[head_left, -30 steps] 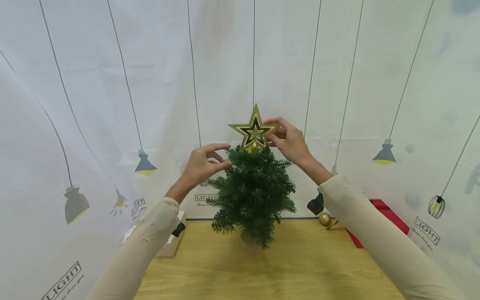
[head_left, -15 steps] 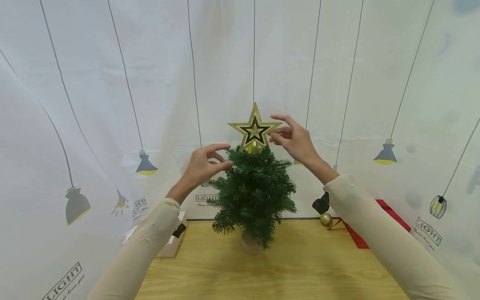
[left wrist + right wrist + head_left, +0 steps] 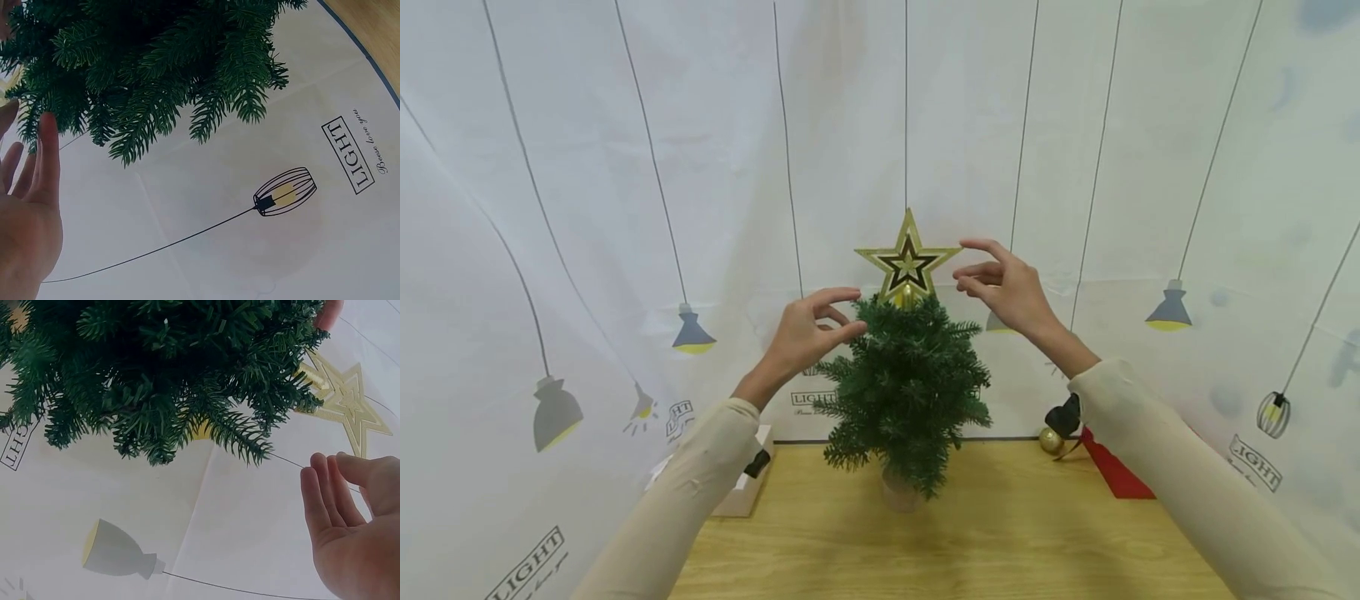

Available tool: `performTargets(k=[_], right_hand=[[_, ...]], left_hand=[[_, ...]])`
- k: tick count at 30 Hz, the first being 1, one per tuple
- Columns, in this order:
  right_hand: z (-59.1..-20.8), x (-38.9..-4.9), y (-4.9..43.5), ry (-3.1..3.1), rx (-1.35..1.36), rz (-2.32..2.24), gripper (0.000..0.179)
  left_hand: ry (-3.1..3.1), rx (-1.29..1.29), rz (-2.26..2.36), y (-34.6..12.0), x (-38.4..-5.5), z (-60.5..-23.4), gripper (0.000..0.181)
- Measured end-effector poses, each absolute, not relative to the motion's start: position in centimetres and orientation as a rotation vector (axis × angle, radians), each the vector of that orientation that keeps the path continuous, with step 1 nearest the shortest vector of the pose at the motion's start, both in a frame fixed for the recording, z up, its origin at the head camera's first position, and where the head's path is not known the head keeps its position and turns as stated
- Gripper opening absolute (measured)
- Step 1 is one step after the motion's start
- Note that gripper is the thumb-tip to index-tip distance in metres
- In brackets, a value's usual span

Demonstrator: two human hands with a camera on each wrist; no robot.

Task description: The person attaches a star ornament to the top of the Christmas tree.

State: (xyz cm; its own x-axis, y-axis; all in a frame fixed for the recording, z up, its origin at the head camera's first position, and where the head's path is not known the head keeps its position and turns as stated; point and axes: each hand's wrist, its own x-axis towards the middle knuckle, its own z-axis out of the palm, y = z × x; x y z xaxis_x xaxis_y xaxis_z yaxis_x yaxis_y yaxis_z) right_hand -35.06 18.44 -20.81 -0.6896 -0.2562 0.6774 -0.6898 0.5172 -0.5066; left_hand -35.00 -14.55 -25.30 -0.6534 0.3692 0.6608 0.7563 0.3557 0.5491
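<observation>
A gold star tree topper stands upright on top of a small green artificial Christmas tree. My right hand is just right of the star, fingers bent loosely with nothing held; in the right wrist view the hand shows a gap to the star. At the tree's upper left, my left hand has its thumb and fingers spread apart, the tips close to the branches. Whether those tips touch the needles I cannot tell. The left wrist view shows that hand beside the branches.
The tree's pale base stands on a wooden table. A gold ball ornament and a red object lie at the back right. A pale box is at the left. A backdrop printed with lamps hangs behind.
My right hand has let go of the star's right side and moved away to the right. The star stays on the treetop, and my left hand has hardly moved.
</observation>
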Motion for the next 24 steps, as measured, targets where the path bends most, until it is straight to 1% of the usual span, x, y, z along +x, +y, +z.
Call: performTargets(k=[10,24], right_hand=[[-21.2,-34.7,19.7,-2.22,0.773,1.054,0.057],[-22.3,-33.4,21.8,-2.219,0.765,1.003,0.057]], left_hand=[[-2.19,-0.999,-1.155,-15.1,-35.2,-25.3,0.051],[-2.211,-0.981,-1.106,-16.3,-34.9,-25.8,0.052]])
